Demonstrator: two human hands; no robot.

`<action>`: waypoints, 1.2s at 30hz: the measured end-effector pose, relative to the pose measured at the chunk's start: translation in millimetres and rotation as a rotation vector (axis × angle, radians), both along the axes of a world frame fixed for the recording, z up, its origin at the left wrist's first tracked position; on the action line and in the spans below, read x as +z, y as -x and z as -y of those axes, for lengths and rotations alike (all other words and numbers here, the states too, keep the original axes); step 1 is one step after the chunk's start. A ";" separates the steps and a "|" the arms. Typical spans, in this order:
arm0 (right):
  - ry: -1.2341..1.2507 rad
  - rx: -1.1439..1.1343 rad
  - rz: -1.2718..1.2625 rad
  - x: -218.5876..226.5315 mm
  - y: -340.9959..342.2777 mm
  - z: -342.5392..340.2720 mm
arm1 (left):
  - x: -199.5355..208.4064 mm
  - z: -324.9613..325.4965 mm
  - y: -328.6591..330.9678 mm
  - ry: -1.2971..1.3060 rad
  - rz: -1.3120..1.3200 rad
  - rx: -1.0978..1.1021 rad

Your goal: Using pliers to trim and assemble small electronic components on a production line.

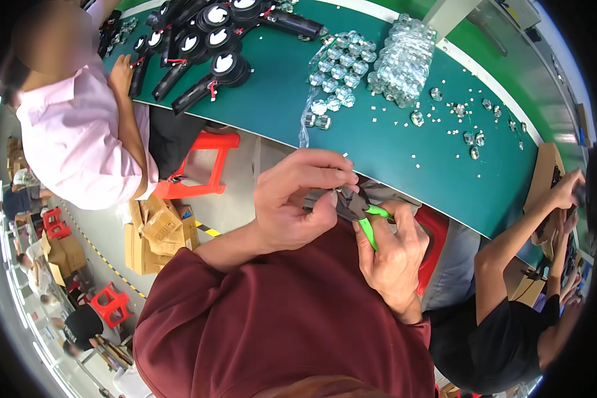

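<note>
**Pliers (358,211) in right hand (398,257), in front of the counter (272,93)**

Right grip: pinching the pliers, fingers and thumb around the green handles, dark head pointing toward the left hand (295,202). Pliers are in the air, just off the counter's near edge, over the lap.

Left grip: thumb and fingertips curled in around the pliers' nose. Small shiny part (339,190) there, mostly hidden; can't tell whether the fingers pinch it or just surround it.

On the counter: clear faceted pieces (341,69) in a cluster mid-counter, plastic film (305,123) running from it to the near edge. Wrapped stack (404,63) of similar pieces just right of it, up to the far edge. Loose pieces and tiny white squares (413,156) scattered toward the right end. Black handled units (229,66) with red wires piled toward the left end.

Co-worker in a pink shirt (86,136) by the left end, one hand at the near edge beside the black units. Another in a black top (491,345) near the right end.
</note>
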State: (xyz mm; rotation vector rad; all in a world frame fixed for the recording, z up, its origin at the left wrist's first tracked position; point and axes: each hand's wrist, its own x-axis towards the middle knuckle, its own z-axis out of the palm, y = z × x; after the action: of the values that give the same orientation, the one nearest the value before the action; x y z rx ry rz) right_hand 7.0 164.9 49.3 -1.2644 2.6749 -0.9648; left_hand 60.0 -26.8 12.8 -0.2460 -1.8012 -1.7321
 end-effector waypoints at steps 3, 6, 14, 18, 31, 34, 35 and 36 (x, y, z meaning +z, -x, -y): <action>0.013 0.028 -0.004 -8.3 -1.6 2.0 | -2.6 -5.2 -8.1 -0.029 0.051 0.057; 0.015 0.026 -0.002 -10.0 -3.4 3.7 | -3.7 -7.1 -8.5 -0.047 0.043 0.218; -0.021 -0.022 0.034 -1.9 -2.4 3.2 | -0.3 -2.7 -1.5 0.086 0.020 0.269; 0.199 -0.067 0.023 -6.0 8.4 -0.2 | -11.0 2.4 -7.0 -0.104 0.047 0.241; 0.072 -0.521 -0.250 -18.2 115.1 -27.8 | -10.5 19.3 0.9 -0.670 0.136 -0.207; -0.012 -0.565 -0.312 -30.4 135.8 -33.1 | -5.9 19.2 2.9 -0.672 0.146 -0.180; -0.049 -0.581 -0.301 -32.1 139.5 -33.3 | -5.1 19.2 3.5 -0.678 0.152 -0.170; -0.086 -0.595 -0.289 -33.9 142.1 -32.3 | -5.1 19.3 3.6 -0.679 0.147 -0.164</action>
State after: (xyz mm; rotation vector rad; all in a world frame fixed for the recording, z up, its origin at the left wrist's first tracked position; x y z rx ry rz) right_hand -135.1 197.2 15.5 -0.6277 3.3722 -0.7254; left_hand 56.5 -46.0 7.7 0.0221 -1.2054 -2.4141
